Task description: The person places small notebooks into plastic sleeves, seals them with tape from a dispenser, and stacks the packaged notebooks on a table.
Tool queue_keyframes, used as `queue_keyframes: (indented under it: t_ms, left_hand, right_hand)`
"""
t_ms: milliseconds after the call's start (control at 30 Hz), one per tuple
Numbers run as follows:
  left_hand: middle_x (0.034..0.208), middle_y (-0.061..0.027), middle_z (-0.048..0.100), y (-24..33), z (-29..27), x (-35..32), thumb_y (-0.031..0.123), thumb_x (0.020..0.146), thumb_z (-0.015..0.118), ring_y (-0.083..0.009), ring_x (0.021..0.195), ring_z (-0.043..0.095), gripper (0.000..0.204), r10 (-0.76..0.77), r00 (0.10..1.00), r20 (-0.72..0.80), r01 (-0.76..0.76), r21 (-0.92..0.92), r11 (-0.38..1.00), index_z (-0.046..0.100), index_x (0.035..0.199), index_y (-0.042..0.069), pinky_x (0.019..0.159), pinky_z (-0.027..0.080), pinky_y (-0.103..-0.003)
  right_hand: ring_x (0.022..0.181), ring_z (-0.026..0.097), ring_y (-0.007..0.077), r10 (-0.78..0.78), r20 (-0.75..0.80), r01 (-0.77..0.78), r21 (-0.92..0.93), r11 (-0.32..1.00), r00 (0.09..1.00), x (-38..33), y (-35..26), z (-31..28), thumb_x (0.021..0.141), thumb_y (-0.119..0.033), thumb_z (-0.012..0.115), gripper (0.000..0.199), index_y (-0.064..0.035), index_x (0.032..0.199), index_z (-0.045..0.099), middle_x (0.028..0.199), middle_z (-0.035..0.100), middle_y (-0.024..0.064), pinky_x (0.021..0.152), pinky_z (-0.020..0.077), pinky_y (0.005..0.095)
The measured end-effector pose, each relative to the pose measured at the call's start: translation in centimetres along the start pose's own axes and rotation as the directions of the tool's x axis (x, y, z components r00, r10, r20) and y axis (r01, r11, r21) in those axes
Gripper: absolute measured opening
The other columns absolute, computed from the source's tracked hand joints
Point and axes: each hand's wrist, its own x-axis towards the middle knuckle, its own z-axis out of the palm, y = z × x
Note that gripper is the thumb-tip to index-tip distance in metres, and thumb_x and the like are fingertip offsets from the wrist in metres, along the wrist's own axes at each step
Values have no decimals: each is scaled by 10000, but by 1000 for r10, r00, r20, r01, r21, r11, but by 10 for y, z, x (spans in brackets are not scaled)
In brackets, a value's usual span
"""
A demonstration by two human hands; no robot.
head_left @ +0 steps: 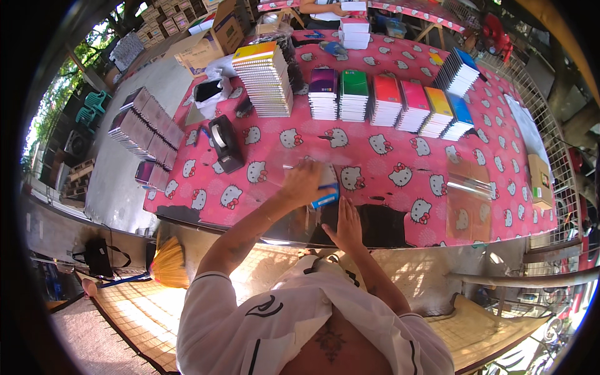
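At the centre of the frame, near the lower edge of the pink cat-print table cover (377, 174): blue-covered bundle (330, 194), lying on the cover. Left hand (304, 181) over its left and upper part, reaching in from the lower left; fingers blurred and partly hidden, cannot tell whether pinching or only pressing. Right hand (347, 226) just below and right of the bundle, fingertips at or very near its lower right corner, contact unclear; fingers straight and close together, thumb spread out to the left.

Left of centre, black tape dispenser (229, 153), set aslant. Upper middle, tall spiral-bound stack (262, 84) with yellow on top; to its right, row of shorter stacks: purple (323, 81), green (354, 83), red (387, 92), pink (414, 95), yellow (439, 102), blue (461, 111). Right of centre, clear plastic sleeves (469, 194), flat on the cover. Far left, spiral-bound notebooks (133, 130), piled. Top edge, another person's arm (322, 8) beside white-sided stack (355, 35).
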Motion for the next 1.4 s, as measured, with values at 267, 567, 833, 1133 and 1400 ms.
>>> queue_keyframes:
  t_ms: [267,567,833,1133,1400]
  left_hand:
    - [827,-128,721,-19,33,42,652,770,753,-215,764,701,726,-741,631,229,544,-812,213,716,932,-54,670,545,-363]
    - [857,-152,724,-28,70,4,674,753,748,-250,787,706,779,-644,644,413,588,-805,73,721,931,-84,690,537,-366]
    - [999,-269,720,-32,81,5,795,790,571,-410,995,695,922,-714,652,255,750,-358,557,722,1018,-86,837,524,-493]
    - [961,-264,708,-49,68,-12,795,877,428,-437,1028,665,893,-702,677,221,714,-430,553,702,969,-50,884,490,-515]
    - [860,-231,710,-62,62,-21,747,906,425,-419,953,688,805,-662,674,329,710,-536,457,701,987,-5,856,501,-493]
  right_hand:
    - [1414,356,384,-281,249,318,-124,940,927,4,-27,14,832,-159,670,678,-212,1477,469,1506,376,158,1121,304,623]
    - [1470,265,358,-235,484,372,-209,904,843,2,-61,15,879,-142,633,555,-259,1414,543,1533,340,122,1034,307,785]
    - [1271,526,311,-287,327,327,-73,942,900,-9,-68,5,881,-163,627,371,-203,1249,645,1311,570,111,953,469,641]
    - [926,694,173,411,451,-545,827,143,792,81,26,-43,979,-362,625,382,-26,1160,606,999,692,83,805,577,319]
    - [951,680,175,449,465,-618,728,295,763,86,31,-44,987,-342,626,479,29,1283,560,1082,676,99,824,573,324]
